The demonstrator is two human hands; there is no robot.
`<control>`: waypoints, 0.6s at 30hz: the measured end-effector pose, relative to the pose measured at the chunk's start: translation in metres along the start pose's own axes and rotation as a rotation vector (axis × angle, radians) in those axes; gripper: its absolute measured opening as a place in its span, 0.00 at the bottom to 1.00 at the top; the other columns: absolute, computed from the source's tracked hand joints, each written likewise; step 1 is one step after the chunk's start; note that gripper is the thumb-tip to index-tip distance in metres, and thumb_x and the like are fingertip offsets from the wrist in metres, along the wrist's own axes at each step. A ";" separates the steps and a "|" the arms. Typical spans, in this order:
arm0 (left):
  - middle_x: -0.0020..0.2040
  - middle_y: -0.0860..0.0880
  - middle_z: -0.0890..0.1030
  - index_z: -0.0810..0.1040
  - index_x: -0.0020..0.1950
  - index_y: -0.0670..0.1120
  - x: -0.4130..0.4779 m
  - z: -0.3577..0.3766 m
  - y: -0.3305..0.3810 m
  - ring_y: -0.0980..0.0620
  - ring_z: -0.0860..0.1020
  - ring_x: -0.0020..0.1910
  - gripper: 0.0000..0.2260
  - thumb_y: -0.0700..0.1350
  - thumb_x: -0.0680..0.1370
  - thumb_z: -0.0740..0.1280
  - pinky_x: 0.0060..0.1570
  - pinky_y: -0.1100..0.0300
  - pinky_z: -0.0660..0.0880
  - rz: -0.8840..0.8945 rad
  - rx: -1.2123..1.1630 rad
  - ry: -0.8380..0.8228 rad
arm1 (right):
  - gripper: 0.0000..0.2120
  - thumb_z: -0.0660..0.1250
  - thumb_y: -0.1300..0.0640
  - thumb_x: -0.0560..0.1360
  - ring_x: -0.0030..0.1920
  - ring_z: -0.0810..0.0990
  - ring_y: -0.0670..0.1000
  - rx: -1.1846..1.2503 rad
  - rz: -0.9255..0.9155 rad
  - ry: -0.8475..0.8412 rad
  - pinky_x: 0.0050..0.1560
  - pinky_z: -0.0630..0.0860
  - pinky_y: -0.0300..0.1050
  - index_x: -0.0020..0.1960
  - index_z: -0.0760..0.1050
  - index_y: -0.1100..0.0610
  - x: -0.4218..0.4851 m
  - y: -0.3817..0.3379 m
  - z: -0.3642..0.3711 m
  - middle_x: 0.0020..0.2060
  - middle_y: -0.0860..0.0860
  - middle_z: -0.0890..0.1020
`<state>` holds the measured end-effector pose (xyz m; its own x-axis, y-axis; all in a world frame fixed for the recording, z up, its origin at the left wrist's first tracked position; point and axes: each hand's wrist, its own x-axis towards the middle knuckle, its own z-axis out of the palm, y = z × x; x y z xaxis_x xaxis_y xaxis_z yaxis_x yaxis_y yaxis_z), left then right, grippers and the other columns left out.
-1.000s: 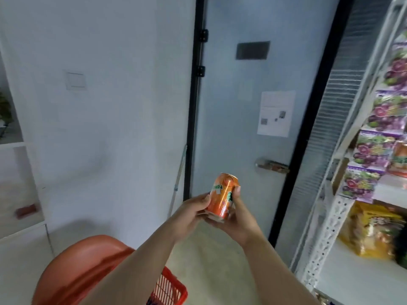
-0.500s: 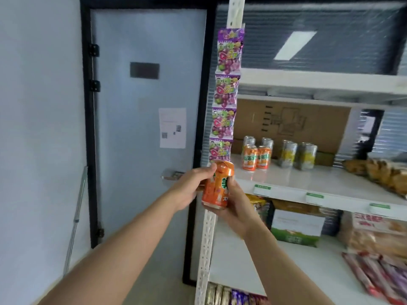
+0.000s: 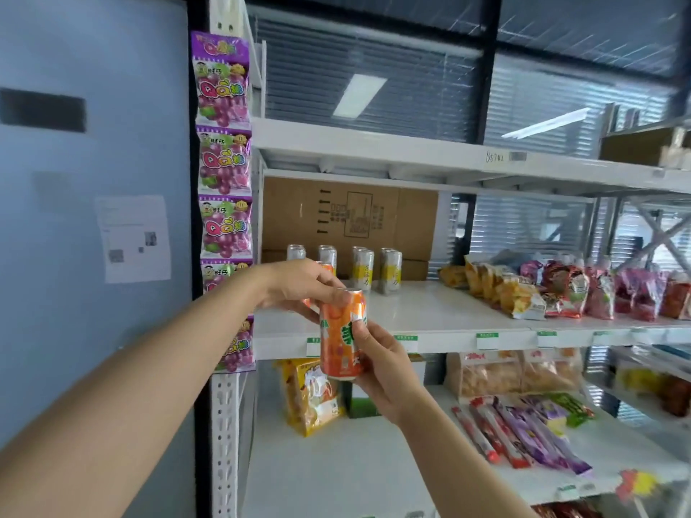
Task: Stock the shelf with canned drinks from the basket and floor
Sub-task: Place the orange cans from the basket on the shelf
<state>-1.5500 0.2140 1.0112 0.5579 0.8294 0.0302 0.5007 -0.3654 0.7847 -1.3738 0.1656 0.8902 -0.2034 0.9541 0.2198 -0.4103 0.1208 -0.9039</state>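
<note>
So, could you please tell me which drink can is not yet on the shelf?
The orange can: the left hand holds its top and the right hand its base, while the other cans stand on the white shelf.

You see hanging candy pkts (image 3: pixel 223 158) marked "旺仔 QQ糖"; upper shelf edge (image 3: pixel 496 157) handwritten approx "B5742"; orange can (image 3: pixel 342 340) green txt not legible.

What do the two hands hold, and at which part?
Both hold one orange soda can. The left hand pinches its top end; the right hand grips its lower body.
</note>
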 end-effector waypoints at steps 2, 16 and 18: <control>0.50 0.45 0.84 0.80 0.59 0.42 0.021 -0.009 0.001 0.51 0.83 0.49 0.24 0.54 0.68 0.73 0.46 0.58 0.80 0.031 0.027 -0.019 | 0.23 0.69 0.51 0.70 0.52 0.84 0.55 -0.040 -0.029 0.022 0.57 0.79 0.56 0.63 0.75 0.58 0.016 -0.003 -0.005 0.52 0.56 0.85; 0.57 0.50 0.81 0.77 0.66 0.49 0.145 -0.039 -0.032 0.52 0.79 0.55 0.18 0.49 0.77 0.70 0.53 0.57 0.78 0.023 0.269 0.016 | 0.23 0.73 0.54 0.73 0.59 0.81 0.53 -0.462 -0.098 0.087 0.64 0.74 0.60 0.66 0.73 0.51 0.151 -0.003 -0.063 0.57 0.50 0.83; 0.62 0.50 0.79 0.76 0.68 0.50 0.162 -0.044 -0.040 0.50 0.78 0.60 0.20 0.49 0.76 0.71 0.60 0.52 0.76 -0.003 0.293 0.035 | 0.23 0.73 0.55 0.74 0.59 0.81 0.52 -0.487 -0.105 0.064 0.65 0.74 0.60 0.66 0.72 0.50 0.172 0.000 -0.071 0.57 0.50 0.83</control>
<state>-1.5086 0.3815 1.0121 0.5357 0.8427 0.0533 0.6749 -0.4652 0.5727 -1.3459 0.3494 0.9024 -0.1215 0.9430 0.3099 0.0397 0.3165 -0.9477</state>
